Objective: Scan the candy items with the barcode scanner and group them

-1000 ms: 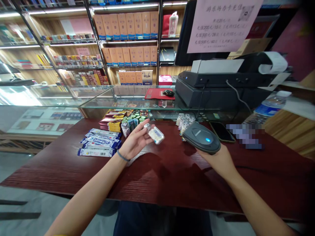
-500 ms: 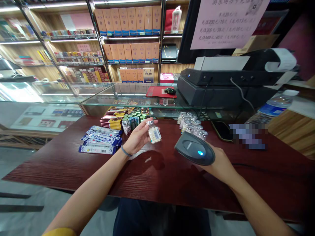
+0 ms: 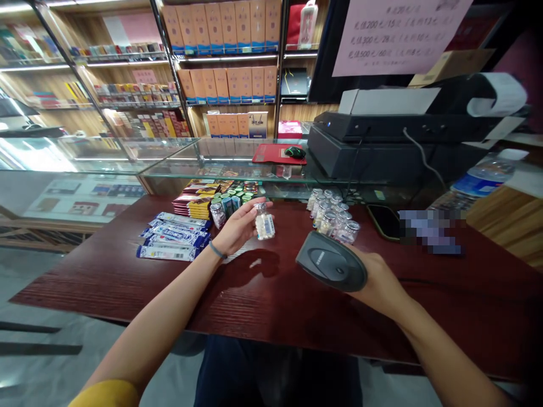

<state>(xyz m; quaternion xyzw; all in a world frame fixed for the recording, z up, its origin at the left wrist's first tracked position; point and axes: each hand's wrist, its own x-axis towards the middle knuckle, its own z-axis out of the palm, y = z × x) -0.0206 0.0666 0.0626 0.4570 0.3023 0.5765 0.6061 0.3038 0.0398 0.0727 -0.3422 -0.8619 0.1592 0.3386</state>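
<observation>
My left hand (image 3: 236, 227) grips a small clear jar (image 3: 265, 223) by its upper part, above the dark red table (image 3: 250, 299). The jar has a silver lid, pale pieces inside and a barcode label on its side. My right hand (image 3: 376, 280) is wrapped round a dark grey barcode scanner (image 3: 331, 261), whose head points left towards the jar; its handle is hidden. Just behind the scanner stands a cluster of similar lidded jars (image 3: 328, 210). Left of my left hand lie blue-and-white wrapped bars (image 3: 172, 237), and one jar with dark red contents (image 3: 218, 216) stands near my fingers.
Stacked red-and-yellow packets (image 3: 197, 199) and green-topped tubes (image 3: 231, 200) sit at the table's back. A phone (image 3: 384, 221) and a water bottle (image 3: 477, 181) are on the right. Behind runs a glass counter (image 3: 220, 155) with a mouse (image 3: 294, 152) and black till equipment (image 3: 382, 133).
The jar in my left hand has turned more upright. The blue light on the scanner has gone out, and the scanner has shifted slightly left. The camera view has moved a little.
</observation>
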